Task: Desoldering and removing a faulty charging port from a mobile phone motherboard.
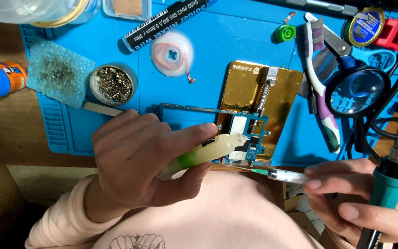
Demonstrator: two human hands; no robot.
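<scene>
**Head view: flux tube over the board, needle and iron in my other hand**

My left hand (pixel 139 159) has its fingers wrapped tight on a pale flux tube (pixel 206 152), whose tip touches the blue circuit board (pixel 249 138) clamped on the gold holder (pixel 282 99) just beyond my fingertips. My right hand (pixel 351 198) pinches a syringe (pixel 284 174), needle pointing toward the board, and grips the teal-handled soldering iron (pixel 390 184).

Electronics repair bench: my blue silicone work mat (pixel 236 37), soldering iron (pixel 392 180), brass tip-cleaner tin (pixel 112 84), magnifier (pixel 358 91), circuit board (pixel 249 138) clamped in gold holder (pixel 254 87).
</scene>
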